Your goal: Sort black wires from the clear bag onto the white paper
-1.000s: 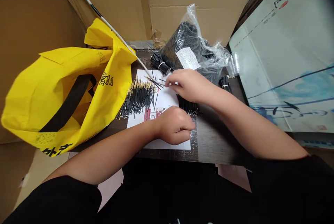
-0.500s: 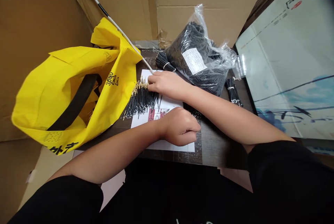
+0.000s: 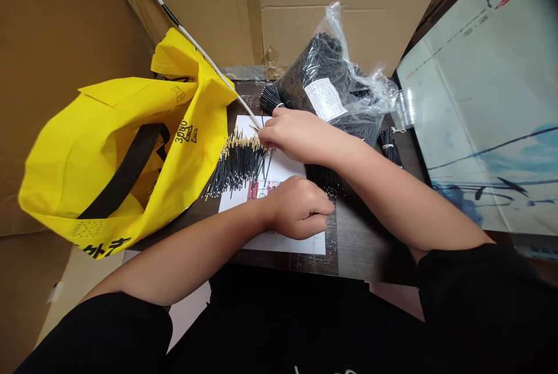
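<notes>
My right hand [image 3: 292,134] is closed in a pinch at the right edge of a spread of short black wires [image 3: 238,164] with gold-coloured ends. A thin black wire shows at its fingertips, partly hidden by the fingers. Nearer to me, my left hand [image 3: 300,208] is curled into a fist above a white printed sheet [image 3: 257,243]; what it holds, if anything, is hidden. Under my right forearm lie more black wires [image 3: 322,179], partly covered. A tied bundle of black wires [image 3: 271,98] sits just beyond my right hand.
At left stands an open yellow bag [image 3: 108,106] with a black strap. A clear plastic bag [image 3: 325,68] full of black pieces is at the back, and another tied bundle [image 3: 389,146] lies right of it. A white cable [image 3: 204,57] slants down from cardboard [image 3: 344,13].
My right hand has shifted to the right, away from the spread wires, uncovering more gold-coloured ends. My left fist has barely moved.
</notes>
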